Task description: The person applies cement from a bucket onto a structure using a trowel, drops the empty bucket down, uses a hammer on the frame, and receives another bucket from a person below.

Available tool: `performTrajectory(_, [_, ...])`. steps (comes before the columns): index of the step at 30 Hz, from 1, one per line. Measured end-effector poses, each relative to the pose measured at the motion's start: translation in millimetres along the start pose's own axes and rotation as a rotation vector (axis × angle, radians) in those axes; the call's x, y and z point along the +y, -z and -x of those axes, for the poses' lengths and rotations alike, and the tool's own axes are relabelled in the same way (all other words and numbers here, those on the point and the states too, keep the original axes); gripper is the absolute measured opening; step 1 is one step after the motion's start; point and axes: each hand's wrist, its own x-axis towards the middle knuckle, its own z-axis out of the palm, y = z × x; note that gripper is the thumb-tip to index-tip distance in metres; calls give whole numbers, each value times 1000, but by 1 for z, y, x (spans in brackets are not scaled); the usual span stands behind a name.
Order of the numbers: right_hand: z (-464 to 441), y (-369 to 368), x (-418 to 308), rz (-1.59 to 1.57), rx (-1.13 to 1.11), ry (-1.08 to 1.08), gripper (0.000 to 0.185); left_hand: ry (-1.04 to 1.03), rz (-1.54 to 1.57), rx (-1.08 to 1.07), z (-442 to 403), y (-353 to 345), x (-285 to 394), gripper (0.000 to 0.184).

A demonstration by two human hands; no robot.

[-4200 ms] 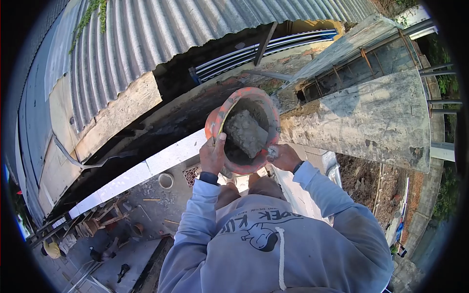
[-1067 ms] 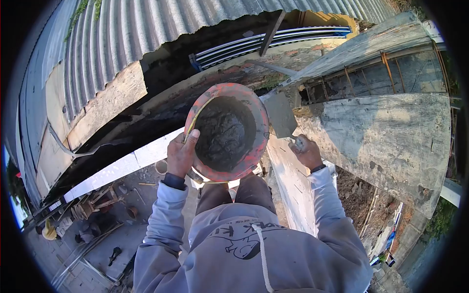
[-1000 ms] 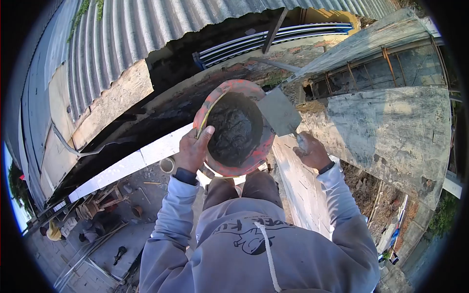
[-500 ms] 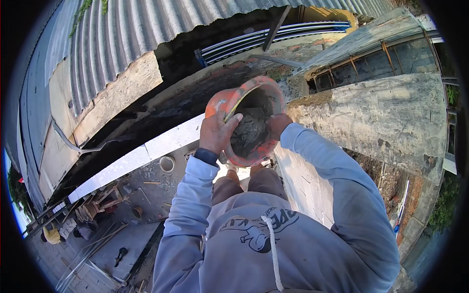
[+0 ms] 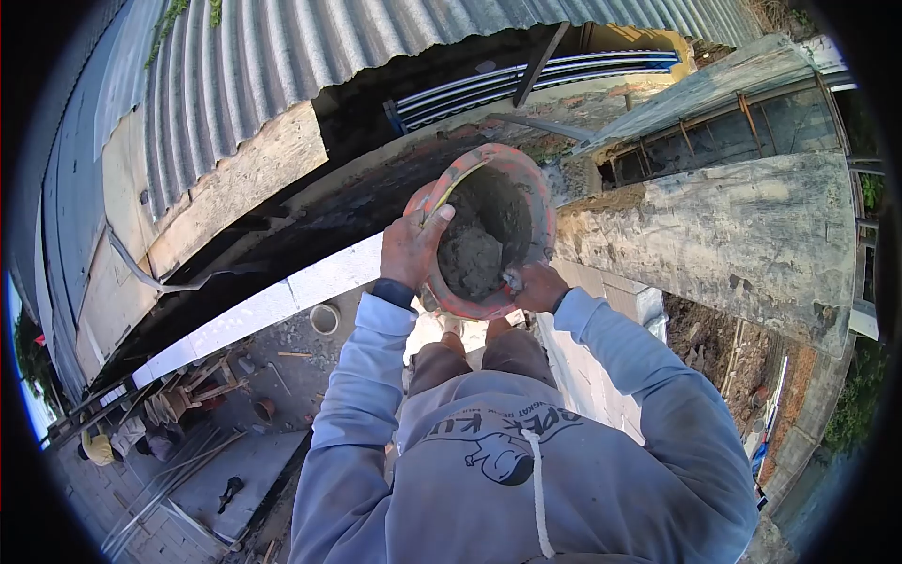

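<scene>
A red bucket [image 5: 542, 202], smeared with grey, is tilted in front of me. Wet grey mortar [image 5: 472, 258] lies inside it. My left hand [image 5: 413, 246] is closed on the bucket's left rim and its yellowish handle, thumb on top. At the lower right rim, my right hand [image 5: 539, 287] is closed round the grey-crusted handle of a trowel. The trowel's blade is in the bucket and hard to tell from the mortar.
Corrugated roofing [image 5: 310, 70] spans the upper left. On the right is wooden formwork [image 5: 723, 235] with rusty rebar [image 5: 749, 122]. Far below are a pale pail [image 5: 325, 319], planks and people [image 5: 98, 447]. A white ledge [image 5: 272, 303] runs beneath the roof.
About a second ago the trowel blade showed beside the bucket, right of its rim. My right hand has since moved left to the bucket, which now tilts and sits further right.
</scene>
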Motion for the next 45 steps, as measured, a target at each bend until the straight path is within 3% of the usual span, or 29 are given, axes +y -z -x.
performTrajectory(6, [13, 17, -1, 26, 57, 16, 54, 27, 19, 91, 1, 4, -21, 64])
performTrajectory(19, [24, 41, 8, 133, 238, -148, 45, 51, -28, 28, 4, -7, -19, 66])
performTrajectory(22, [28, 33, 21, -107, 233, -105, 43, 29, -92, 71, 2, -6, -20, 66])
performTrajectory(25, [31, 25, 29, -6, 292, -86, 42, 80, -58, 57, 6, -1, -14, 66])
performTrajectory(28, [48, 41, 13, -122, 228, -176, 44, 71, -24, 87, 7, 5, -11, 64])
performTrajectory(33, [80, 72, -1, -148, 277, -187, 37, 91, 26, 119, 5, 25, -58, 58])
performTrajectory(37, [100, 84, 4, -109, 340, -366, 37, 205, 172, 179, 33, 30, -108, 58])
performTrajectory(43, [78, 47, 81, -474, 372, -439, 28, 305, 227, 418, 87, -12, -152, 56])
performTrajectory(45, [57, 62, 122, -841, 196, -604, 27, 351, 202, 377, 87, -5, -141, 56])
